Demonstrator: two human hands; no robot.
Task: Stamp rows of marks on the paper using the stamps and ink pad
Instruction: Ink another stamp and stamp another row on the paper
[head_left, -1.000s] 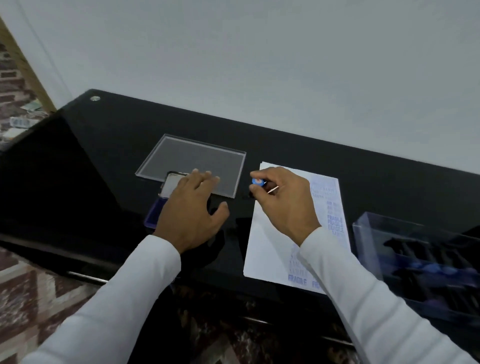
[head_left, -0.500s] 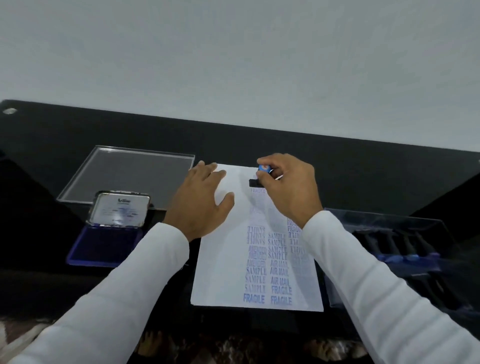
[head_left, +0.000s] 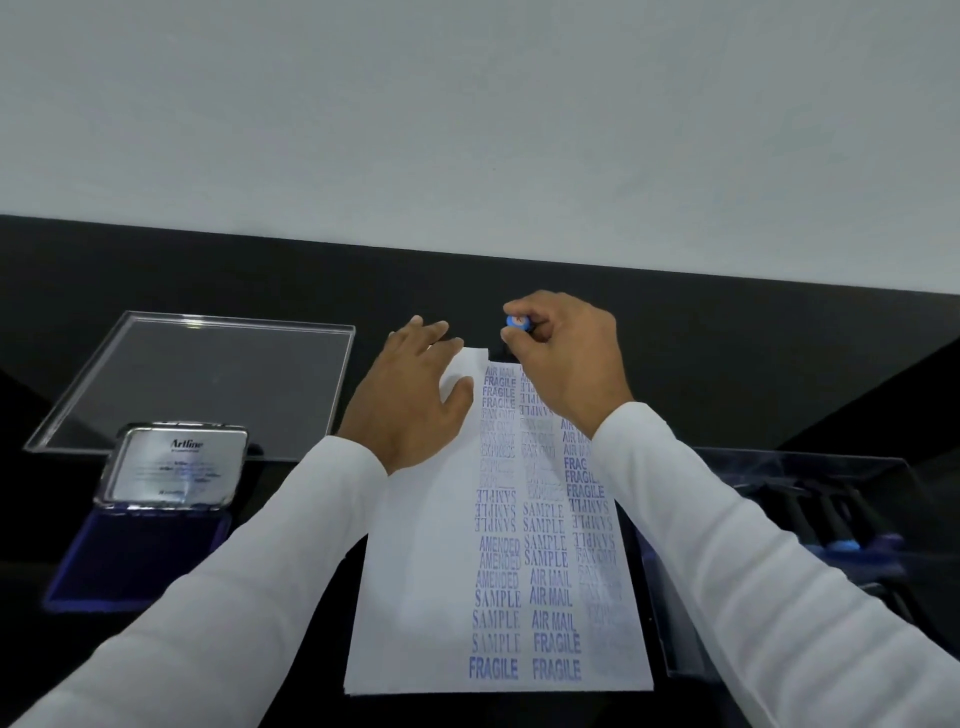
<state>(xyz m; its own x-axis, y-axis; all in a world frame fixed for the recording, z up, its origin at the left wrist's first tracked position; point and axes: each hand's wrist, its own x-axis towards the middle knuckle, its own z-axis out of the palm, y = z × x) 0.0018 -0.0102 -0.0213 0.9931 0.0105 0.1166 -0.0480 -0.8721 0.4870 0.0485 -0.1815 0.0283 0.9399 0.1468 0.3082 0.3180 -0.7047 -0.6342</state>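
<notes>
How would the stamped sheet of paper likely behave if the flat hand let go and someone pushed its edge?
The paper looks thin, so probably floppy and light. On the glossy black table it would likely slide, which may be why the left hand presses it flat.

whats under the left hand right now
The left hand lies flat on the paper's blank left part near the top. Whatever the palm covers cannot be seen.

Left hand (head_left: 410, 395): flat on paper (head_left: 415, 571), fingers straight.
Right hand (head_left: 566, 358): grips stamp (head_left: 517, 325) at paper's far edge.
Ink pad (head_left: 140, 551): open, left on bench (head_left: 727, 353).
Paper: three columns of blue marks.
</notes>
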